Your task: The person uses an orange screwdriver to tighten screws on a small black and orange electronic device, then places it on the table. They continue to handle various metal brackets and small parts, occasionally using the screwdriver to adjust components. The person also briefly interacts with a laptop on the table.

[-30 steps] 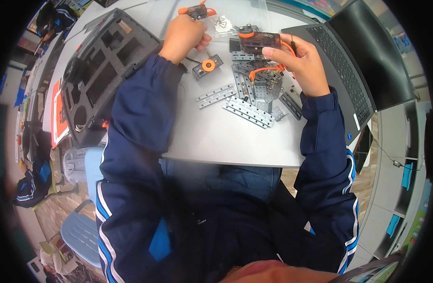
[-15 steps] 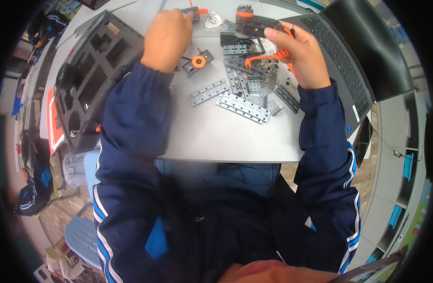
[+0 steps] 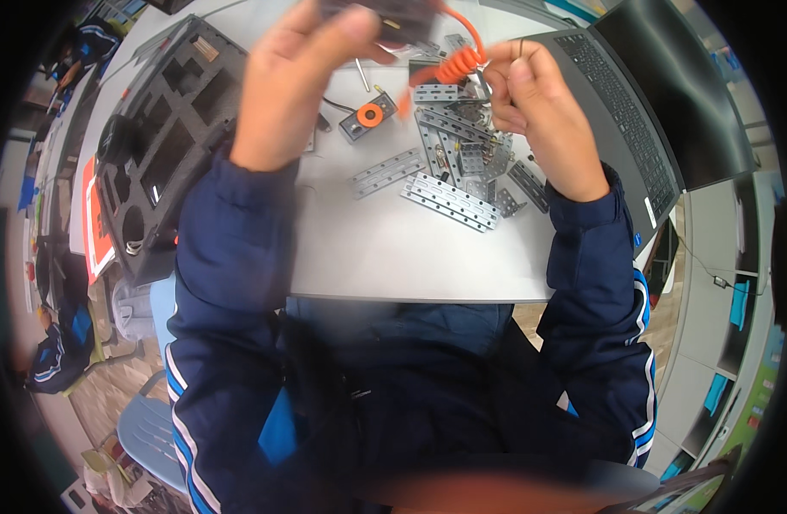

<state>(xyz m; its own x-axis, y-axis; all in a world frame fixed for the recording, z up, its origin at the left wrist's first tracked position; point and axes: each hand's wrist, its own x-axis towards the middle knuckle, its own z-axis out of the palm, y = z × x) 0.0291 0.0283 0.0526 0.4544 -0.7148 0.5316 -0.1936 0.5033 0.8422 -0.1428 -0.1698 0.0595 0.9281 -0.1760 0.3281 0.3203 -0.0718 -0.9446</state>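
My left hand (image 3: 278, 98), raised at the top of the view, grips a dark block-shaped device (image 3: 400, 17) that is blurred and partly cut off by the upper edge. From that device an orange coiled cable (image 3: 458, 63) runs across to my right hand (image 3: 558, 128). The right fingers are pinched around the cable's end near the coil. Below the device, a small black module with an orange ring (image 3: 369, 116) lies on the table. Beside it are perforated metal beams (image 3: 449, 202) and a heap of brackets and small hardware (image 3: 479, 161).
On the left stands a black case with a cut-out foam insert (image 3: 166, 137). An open laptop (image 3: 620, 111) borders the right side of the white table (image 3: 410, 265). A light blue chair (image 3: 158, 433) is at lower left, with another person's sleeve (image 3: 61, 347) farther left.
The dark device seen in my right hand is now apparently in my left, higher and closer. My right hand has let the device go and holds the orange cable.
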